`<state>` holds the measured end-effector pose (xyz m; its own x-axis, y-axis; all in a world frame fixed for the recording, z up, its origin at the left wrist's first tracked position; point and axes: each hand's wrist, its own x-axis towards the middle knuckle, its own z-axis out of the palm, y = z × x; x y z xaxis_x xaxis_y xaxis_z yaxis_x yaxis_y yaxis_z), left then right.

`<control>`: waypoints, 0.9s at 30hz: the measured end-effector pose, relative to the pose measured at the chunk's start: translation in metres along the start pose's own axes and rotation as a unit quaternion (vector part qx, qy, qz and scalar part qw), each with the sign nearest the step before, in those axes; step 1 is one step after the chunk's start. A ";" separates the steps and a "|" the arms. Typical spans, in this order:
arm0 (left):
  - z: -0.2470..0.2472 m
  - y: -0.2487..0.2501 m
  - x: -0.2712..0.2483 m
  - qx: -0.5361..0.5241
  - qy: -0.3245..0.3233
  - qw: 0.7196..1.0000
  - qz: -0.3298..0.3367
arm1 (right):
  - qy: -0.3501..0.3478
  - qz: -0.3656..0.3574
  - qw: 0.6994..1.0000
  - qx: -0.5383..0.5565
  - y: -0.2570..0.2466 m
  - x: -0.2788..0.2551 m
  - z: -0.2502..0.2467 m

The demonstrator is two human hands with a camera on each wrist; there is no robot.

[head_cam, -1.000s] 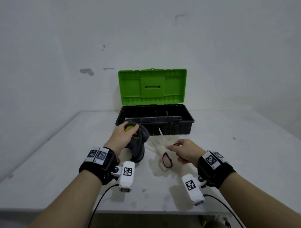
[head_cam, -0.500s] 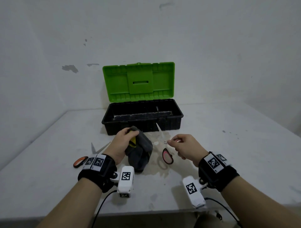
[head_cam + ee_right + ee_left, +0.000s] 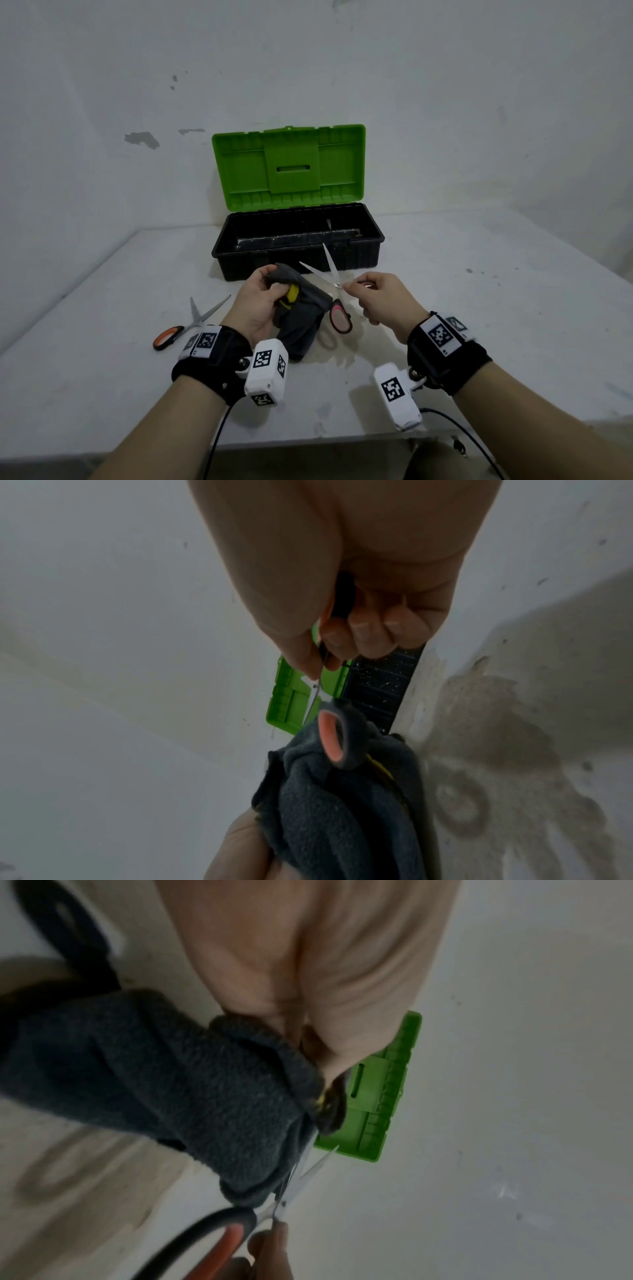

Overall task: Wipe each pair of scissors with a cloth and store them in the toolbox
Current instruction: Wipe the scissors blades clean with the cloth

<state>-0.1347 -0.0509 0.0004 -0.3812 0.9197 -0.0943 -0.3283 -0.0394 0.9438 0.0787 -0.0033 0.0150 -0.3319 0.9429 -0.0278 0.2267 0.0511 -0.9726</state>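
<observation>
My left hand (image 3: 263, 301) grips a bunched dark grey cloth (image 3: 301, 318) with a yellow patch, held above the table. My right hand (image 3: 373, 294) holds a pair of black-and-pink scissors (image 3: 334, 284) near the pivot, one handle inside its fist. The blades stand spread apart, pointing toward the toolbox. The other handle loop (image 3: 340, 317) hangs beside the cloth. In the wrist views the cloth (image 3: 178, 1085) (image 3: 342, 799) lies against the scissors (image 3: 301, 1180) (image 3: 330, 737). A second pair, orange-handled scissors (image 3: 186, 325), lies on the table at the left. The toolbox (image 3: 298, 245) stands open behind.
The toolbox's green lid (image 3: 287, 168) leans upright toward the white wall. The grey table (image 3: 479, 308) carries a damp stain under my hands. Its left edge runs close to the orange-handled scissors; its near edge is below my wrists.
My left hand has brought the cloth up against the scissors. The blades have spread apart. The view has shifted, bringing the orange-handled scissors into sight at left.
</observation>
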 end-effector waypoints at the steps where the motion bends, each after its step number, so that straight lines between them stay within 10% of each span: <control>1: 0.000 -0.003 0.000 -0.013 0.005 1.000 -0.016 | -0.004 -0.001 1.000 0.000 0.000 0.000 0.003; 6: 0.000 -0.006 -0.004 -0.016 -0.008 0.994 -0.109 | -0.045 0.002 0.999 0.004 0.002 0.000 0.012; 27: 0.009 -0.002 -0.012 0.108 -0.068 0.987 -0.095 | -0.098 0.030 0.995 0.016 -0.004 -0.006 -0.010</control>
<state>-0.1213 -0.0583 0.0023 -0.2054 0.9472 -0.2464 -0.1856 0.2095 0.9600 0.0890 -0.0055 0.0214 -0.4919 0.8612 -0.1276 0.2227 -0.0172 -0.9747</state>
